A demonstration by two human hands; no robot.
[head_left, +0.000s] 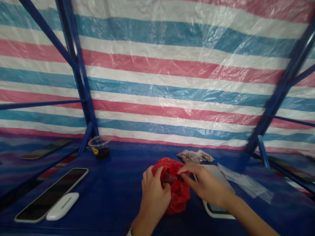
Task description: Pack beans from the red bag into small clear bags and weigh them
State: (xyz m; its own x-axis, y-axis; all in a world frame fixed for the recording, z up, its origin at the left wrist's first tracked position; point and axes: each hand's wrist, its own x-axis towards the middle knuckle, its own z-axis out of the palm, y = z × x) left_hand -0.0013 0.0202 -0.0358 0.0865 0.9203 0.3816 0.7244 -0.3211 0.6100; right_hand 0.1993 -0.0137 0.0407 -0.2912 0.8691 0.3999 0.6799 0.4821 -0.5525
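A crumpled red plastic bag (178,200) stands on the blue surface in front of me with its mouth open. Dark brown pieces and a bit of clear plastic show inside; blur hides what they are. My left hand (155,190) grips the bag's left rim, thumb over the opening. On the other side my right hand (200,180) reaches into the mouth, thumb and fingertips pinched together near the dark pieces. What lies between those fingertips is too small to make out. Under my right forearm is a white digital scale (219,214), partly covered.
Small filled clear packets (194,156) lie behind the bag, and flat clear plastic bags (248,183) lie to the right. At left are a phone (52,195), a white earbud case (62,206) and a lidded cup of dark liquid (99,148). Blue metal posts (80,72) flank the striped sheet.
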